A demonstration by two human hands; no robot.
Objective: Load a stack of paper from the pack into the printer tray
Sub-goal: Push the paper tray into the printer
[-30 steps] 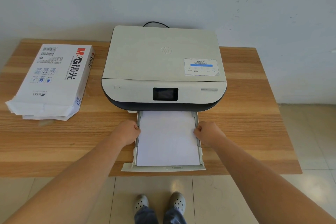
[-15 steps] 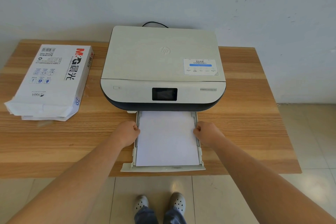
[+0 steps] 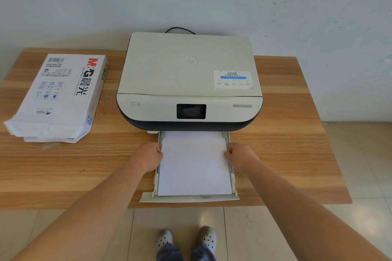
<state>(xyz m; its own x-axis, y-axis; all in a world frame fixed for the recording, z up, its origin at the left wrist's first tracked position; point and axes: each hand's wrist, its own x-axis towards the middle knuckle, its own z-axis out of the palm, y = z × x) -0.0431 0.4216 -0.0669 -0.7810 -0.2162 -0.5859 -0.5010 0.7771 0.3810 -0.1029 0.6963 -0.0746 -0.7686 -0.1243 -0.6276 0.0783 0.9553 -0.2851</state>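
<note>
While the tray (image 3: 233,178) stands pulled out from under the printer (image 3: 188,78), a white stack of paper (image 3: 194,163) lies flat inside it, filling the space between the two side rails and reaching back under the printer's dark front edge. The left hand (image 3: 147,157) is curled into a loose fist against the tray's left rail, knuckles touching it just in front of the printer. The right hand (image 3: 240,155) is curled the same way against the right rail, directly opposite. Whether either hand actually pinches the rail or only presses on it cannot be told, as the fingertips are tucked under.

The printer sits at the back of a wooden table (image 3: 286,144), its lid shut, a small dark screen (image 3: 191,111) in the middle of its front panel and a sticker (image 3: 232,79) on the lid's right part. A black cable (image 3: 180,29) loops out behind the printer. To the printer's left, well apart from it, lies the pack (image 3: 61,95), flat on the table, its near end torn open. The tray's front lip overhangs the table edge nearest the person, whose two shoes (image 3: 186,239) show on the tiled floor (image 3: 265,233) below.
</note>
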